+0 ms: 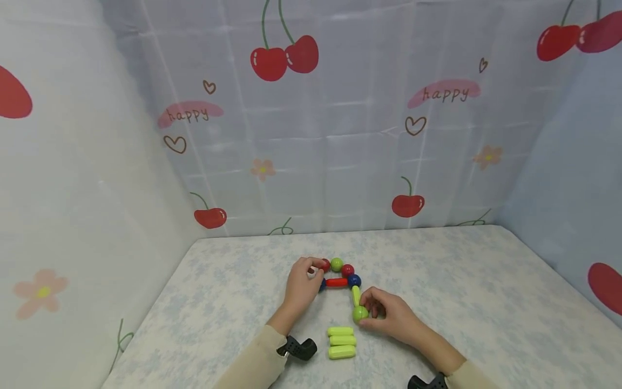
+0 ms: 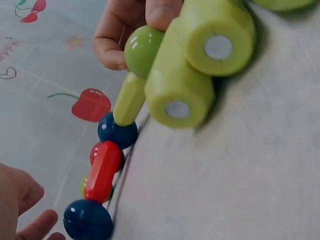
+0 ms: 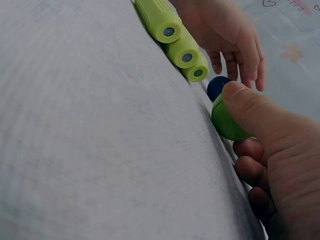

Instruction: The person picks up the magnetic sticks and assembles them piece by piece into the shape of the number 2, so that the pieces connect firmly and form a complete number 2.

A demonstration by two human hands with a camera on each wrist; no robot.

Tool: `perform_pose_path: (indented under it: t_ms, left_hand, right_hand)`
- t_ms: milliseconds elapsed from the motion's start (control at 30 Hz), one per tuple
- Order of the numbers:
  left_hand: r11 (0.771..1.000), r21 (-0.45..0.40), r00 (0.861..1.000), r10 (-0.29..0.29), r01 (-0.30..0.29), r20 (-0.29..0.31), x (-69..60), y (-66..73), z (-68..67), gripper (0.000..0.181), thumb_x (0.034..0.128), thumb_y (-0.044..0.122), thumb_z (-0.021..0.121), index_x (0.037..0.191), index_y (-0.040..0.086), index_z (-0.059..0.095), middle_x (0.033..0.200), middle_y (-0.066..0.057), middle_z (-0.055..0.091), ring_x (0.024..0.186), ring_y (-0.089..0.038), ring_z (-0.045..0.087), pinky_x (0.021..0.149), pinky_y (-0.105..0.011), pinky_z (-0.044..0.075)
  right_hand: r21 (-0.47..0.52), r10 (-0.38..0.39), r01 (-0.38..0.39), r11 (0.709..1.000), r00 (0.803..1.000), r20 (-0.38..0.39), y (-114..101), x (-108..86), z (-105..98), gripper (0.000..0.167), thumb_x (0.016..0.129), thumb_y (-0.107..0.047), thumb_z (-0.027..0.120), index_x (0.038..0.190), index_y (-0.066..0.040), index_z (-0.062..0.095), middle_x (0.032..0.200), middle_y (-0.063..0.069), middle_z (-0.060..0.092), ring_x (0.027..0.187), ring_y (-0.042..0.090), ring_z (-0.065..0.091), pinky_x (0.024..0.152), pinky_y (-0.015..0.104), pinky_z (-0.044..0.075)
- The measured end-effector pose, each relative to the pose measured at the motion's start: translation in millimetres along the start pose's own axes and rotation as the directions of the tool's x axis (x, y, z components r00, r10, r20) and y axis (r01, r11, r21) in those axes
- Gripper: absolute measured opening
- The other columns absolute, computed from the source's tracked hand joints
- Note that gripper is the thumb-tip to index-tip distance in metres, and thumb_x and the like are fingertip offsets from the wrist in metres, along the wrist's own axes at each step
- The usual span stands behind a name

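My right hand (image 1: 392, 317) pinches a green ball (image 1: 360, 313) between thumb and fingers, low at the table. A yellow-green rod (image 1: 356, 295) runs from that ball up to a blue ball (image 1: 355, 280). From there a red rod (image 1: 336, 282) spans to a second blue ball (image 2: 88, 220), partly covered by my left hand (image 1: 302, 285) in the head view. Behind the red rod curve a red ball (image 1: 347, 270), another green ball (image 1: 337, 264) and another red ball (image 1: 326, 265). My left fingers are loosely bent beside the left-hand balls; in the left wrist view they grip nothing.
Three loose yellow-green rods (image 1: 342, 340) lie side by side in front of the joined pieces, between the forearms. Pale discs show at their ends. A patterned cloth covers the table (image 1: 461, 281), and a cherry-printed curtain (image 1: 340, 135) hangs behind it.
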State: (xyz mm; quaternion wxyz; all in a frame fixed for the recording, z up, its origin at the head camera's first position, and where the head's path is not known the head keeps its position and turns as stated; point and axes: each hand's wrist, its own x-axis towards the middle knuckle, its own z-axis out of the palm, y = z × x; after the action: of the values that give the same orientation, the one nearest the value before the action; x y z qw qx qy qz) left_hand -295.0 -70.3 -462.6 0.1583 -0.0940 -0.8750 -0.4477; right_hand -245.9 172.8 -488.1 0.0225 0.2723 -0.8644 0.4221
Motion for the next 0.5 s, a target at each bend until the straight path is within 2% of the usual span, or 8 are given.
perform_pose_path:
  t_ms: [200, 333, 500]
  left_hand:
    - [0.999, 0.044, 0.999, -0.029, 0.027, 0.044, -7.7, -13.0, 1.0, 0.021, 0.0929, 0.022, 0.069, 0.113, 0.016, 0.069, 0.110, -0.004, 0.063, 0.094, -0.016, 0.052, 0.079, -0.032, 0.044]
    - [0.997, 0.051, 0.996, -0.053, 0.050, 0.066, -8.7, -21.1, 2.9, 0.025, 0.0919, 0.024, 0.069, 0.116, 0.019, 0.067, 0.112, -0.001, 0.062, 0.096, -0.015, 0.053, 0.083, -0.033, 0.045]
    - [0.998, 0.055, 0.996, -0.031, 0.027, 0.078, -6.7, -24.6, 4.4, 0.024, 0.0929, 0.026, 0.069, 0.116, 0.020, 0.067, 0.112, 0.000, 0.062, 0.093, -0.014, 0.052, 0.079, -0.032, 0.045]
  right_hand:
    - [0.009, -0.015, 0.015, 1.000, 1.000, 0.002, -2, -0.2, -2, 0.035, 0.082, -0.033, 0.083, 0.104, -0.020, 0.060, 0.089, -0.006, 0.061, 0.070, 0.000, 0.052, 0.061, 0.022, 0.048]
    - [0.009, -0.007, 0.007, 1.000, 0.999, 0.032, -6, 2.0, -3, 0.037, 0.083, -0.032, 0.082, 0.109, -0.018, 0.059, 0.092, -0.004, 0.061, 0.070, 0.000, 0.053, 0.061, 0.022, 0.048]
    - [-0.017, 0.025, -0.023, 1.000, 0.995, 0.098, -10, 7.4, -9, 0.046, 0.085, -0.034, 0.080, 0.123, -0.018, 0.058, 0.094, -0.003, 0.062, 0.070, 0.002, 0.055, 0.062, 0.023, 0.049]
